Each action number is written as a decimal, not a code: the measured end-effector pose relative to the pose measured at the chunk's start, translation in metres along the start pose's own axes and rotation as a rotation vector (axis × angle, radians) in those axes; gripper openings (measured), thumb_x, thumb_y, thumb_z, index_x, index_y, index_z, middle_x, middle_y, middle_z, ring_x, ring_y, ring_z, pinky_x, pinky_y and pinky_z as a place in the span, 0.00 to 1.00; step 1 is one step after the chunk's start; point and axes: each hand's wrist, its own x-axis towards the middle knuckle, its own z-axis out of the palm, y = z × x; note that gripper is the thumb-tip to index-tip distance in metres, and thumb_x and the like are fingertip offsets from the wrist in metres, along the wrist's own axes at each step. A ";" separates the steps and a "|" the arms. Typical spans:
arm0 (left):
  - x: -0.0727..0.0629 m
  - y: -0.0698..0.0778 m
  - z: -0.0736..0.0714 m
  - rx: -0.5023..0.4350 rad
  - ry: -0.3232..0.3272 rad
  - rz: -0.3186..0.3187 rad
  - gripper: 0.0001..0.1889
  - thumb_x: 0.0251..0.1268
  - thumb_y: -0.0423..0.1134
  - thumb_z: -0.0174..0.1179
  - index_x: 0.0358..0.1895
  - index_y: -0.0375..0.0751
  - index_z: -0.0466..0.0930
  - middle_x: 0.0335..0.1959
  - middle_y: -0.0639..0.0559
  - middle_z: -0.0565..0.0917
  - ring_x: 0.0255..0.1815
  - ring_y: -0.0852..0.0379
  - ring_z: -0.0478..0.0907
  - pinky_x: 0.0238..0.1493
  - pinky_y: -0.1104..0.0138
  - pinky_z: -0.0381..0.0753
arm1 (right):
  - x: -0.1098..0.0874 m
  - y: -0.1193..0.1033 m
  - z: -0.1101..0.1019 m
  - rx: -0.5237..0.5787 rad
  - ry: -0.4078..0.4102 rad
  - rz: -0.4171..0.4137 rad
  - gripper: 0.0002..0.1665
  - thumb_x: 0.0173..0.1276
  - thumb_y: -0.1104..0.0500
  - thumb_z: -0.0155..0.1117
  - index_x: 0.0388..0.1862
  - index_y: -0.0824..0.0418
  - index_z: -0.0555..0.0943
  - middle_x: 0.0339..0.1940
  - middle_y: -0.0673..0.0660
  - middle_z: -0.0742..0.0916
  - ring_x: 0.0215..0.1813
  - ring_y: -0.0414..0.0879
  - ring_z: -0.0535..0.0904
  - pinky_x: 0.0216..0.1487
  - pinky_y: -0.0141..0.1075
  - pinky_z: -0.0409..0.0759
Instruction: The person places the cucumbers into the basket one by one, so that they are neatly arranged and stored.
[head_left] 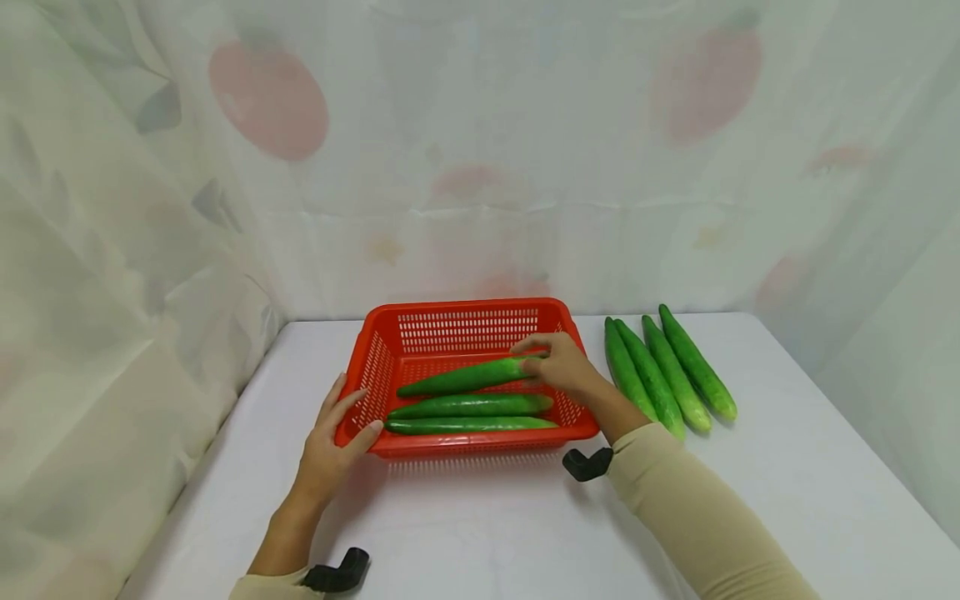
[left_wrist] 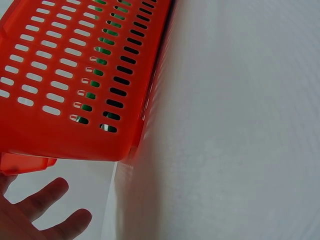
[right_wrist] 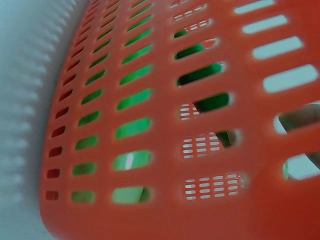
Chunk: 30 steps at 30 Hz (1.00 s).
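Observation:
A red slotted plastic basket (head_left: 468, 446) stands on the white table. Inside it, two cucumbers (head_left: 470, 406) (head_left: 472, 425) lie side by side along the near wall. Behind them a third cucumber (head_left: 457, 379) slants up to the right, and my right hand (head_left: 562, 362) pinches its right end from above between thumb and fingers. My left hand (head_left: 330, 450) rests at the basket's near left corner, thumb on the rim. In the left wrist view, its fingers (left_wrist: 47, 197) spread out, fairly straight, below the rim. The basket wall (right_wrist: 165, 150) hides most of the right hand in the right wrist view.
Several more cucumbers (head_left: 667, 375) lie in a slanting row on the table, right of the basket and partly behind the right forearm. A white printed curtain (head_left: 480, 167) hangs behind the table (head_left: 465, 533) and at both sides.

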 end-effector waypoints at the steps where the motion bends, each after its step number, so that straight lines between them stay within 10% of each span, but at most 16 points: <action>1: 0.000 0.000 0.000 0.000 -0.001 0.000 0.29 0.64 0.47 0.63 0.67 0.43 0.70 0.77 0.56 0.49 0.74 0.49 0.50 0.56 0.77 0.63 | 0.000 0.000 0.000 0.013 0.002 0.005 0.17 0.66 0.73 0.58 0.54 0.69 0.80 0.48 0.65 0.82 0.40 0.59 0.83 0.43 0.51 0.81; 14: 0.005 -0.003 0.004 -0.023 -0.003 0.000 0.29 0.63 0.42 0.64 0.67 0.41 0.70 0.77 0.51 0.49 0.74 0.45 0.50 0.55 0.79 0.61 | -0.001 0.002 -0.003 0.211 0.068 -0.010 0.14 0.69 0.70 0.59 0.53 0.70 0.79 0.51 0.68 0.77 0.50 0.71 0.76 0.43 0.52 0.81; 22: 0.002 -0.002 0.004 -0.029 0.004 0.010 0.29 0.64 0.44 0.63 0.67 0.41 0.70 0.77 0.53 0.49 0.74 0.45 0.49 0.63 0.44 0.62 | -0.017 -0.003 -0.010 0.306 0.098 -0.072 0.17 0.69 0.67 0.60 0.56 0.69 0.77 0.56 0.65 0.76 0.49 0.57 0.78 0.47 0.57 0.77; 30: 0.001 -0.003 0.001 -0.024 0.012 0.011 0.29 0.64 0.45 0.63 0.66 0.41 0.70 0.77 0.55 0.50 0.74 0.47 0.49 0.62 0.43 0.62 | -0.046 -0.013 -0.019 0.318 0.136 -0.201 0.19 0.69 0.64 0.62 0.57 0.71 0.75 0.56 0.66 0.77 0.53 0.55 0.78 0.42 0.51 0.81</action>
